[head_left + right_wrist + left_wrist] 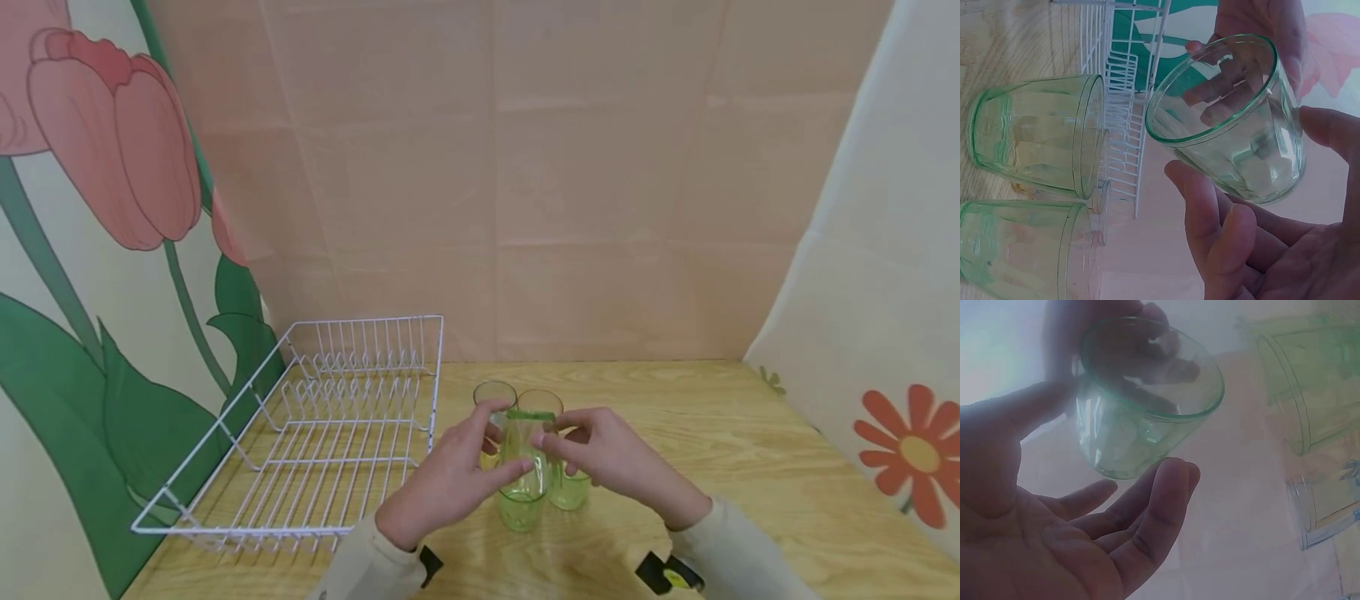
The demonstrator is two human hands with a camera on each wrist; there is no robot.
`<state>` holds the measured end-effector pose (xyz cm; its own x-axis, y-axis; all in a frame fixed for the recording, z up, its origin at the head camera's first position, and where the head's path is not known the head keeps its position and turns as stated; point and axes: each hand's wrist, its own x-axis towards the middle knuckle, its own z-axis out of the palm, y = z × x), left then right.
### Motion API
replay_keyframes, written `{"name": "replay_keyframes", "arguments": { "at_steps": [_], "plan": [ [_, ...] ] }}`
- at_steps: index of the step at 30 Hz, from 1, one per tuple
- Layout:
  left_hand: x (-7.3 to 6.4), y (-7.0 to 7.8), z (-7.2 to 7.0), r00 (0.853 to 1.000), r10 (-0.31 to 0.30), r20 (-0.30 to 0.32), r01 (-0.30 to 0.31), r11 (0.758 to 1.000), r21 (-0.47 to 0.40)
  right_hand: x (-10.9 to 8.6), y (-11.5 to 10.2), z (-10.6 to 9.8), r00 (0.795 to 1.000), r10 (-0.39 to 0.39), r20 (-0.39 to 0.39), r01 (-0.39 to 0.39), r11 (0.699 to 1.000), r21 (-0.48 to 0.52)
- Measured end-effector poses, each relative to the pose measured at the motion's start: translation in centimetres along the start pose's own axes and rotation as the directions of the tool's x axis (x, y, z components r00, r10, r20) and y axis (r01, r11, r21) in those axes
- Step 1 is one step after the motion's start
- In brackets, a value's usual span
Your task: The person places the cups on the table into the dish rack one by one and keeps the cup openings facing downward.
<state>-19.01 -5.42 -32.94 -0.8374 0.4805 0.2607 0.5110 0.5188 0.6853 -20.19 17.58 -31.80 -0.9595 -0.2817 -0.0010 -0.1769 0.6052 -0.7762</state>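
A clear green-tinted drinking glass [1272,147] is held tilted between both hands, above other standing glasses. My left hand [453,479] is on its left side, thumb at the wall and curled fingers beside it in the left wrist view. From the other side, my right hand [611,458] holds the same glass between thumb and fingers. Two more green glasses, one in front [521,512] and one to the right [570,493], stand on the table below. Behind the hands are a dark-rimmed glass [495,384] and a pink-rimmed glass [542,392], both partly hidden.
A white wire dish rack [341,458] stands on the wood-grain table [697,517] to the left of the glasses. A pinkish cloth backdrop [600,183] hangs behind. Flower-printed sheets hang at the left [120,142] and right [885,275].
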Motion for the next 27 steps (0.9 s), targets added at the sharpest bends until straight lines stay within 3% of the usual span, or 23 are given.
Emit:
{"name": "replay_keyframes", "arguments": {
  "at_steps": [4, 14, 27],
  "plan": [
    [-0.03, -0.03, 0.01, 1.000, 0.017, 0.001, -0.017, 1.000, 0.007, -0.04, 0.01, 0.03, 1.000, -0.008, 0.008, 0.008, 1.000, -0.005],
    [0.27, -0.16, -0.08, 1.000, -0.007, -0.008, 0.007, 1.000, -0.010, -0.17, 0.07, 0.21, 1.000, -0.018, 0.023, 0.018, 1.000, 0.002],
    [0.24, -0.65, -0.18, 0.999, -0.010, 0.033, 0.012, 0.999, -0.053, -0.68, -0.13, 0.52, 0.974, -0.191, 0.123, 0.184, 0.981, 0.062]
  ]
}}
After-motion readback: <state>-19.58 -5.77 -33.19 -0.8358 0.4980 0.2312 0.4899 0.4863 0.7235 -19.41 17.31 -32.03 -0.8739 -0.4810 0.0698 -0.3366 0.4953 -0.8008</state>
